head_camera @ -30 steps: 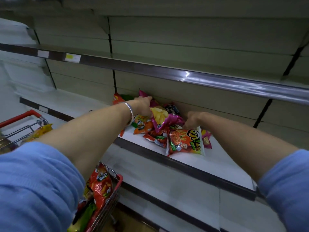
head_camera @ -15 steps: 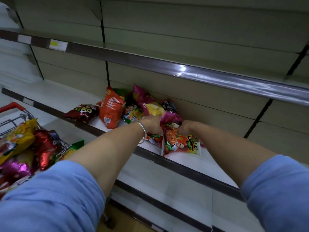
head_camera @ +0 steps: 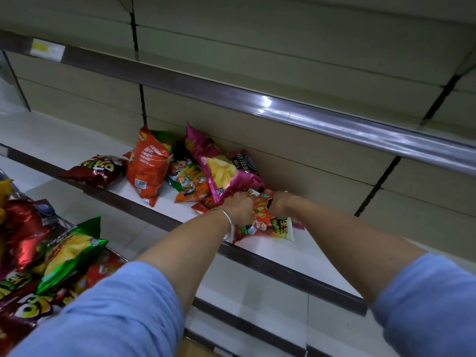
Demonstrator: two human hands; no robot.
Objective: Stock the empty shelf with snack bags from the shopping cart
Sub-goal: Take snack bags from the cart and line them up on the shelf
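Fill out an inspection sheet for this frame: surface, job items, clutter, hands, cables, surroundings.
Surface: white shelf, mostly bare to the right of the bags.
Job's things: loose pile against the back panel, including a dark red bag, an orange bag, a pink chip bag and an orange-green bag at the front; more bags in the shopping cart, green bag on top.
Clutter: nothing seen.
Hands: left hand and right hand both on the orange-green bag, fingers curled at its top edge.
Cables: nothing seen.
Surroundings: upper shelf rail with a yellow price tag; lower shelves bare.
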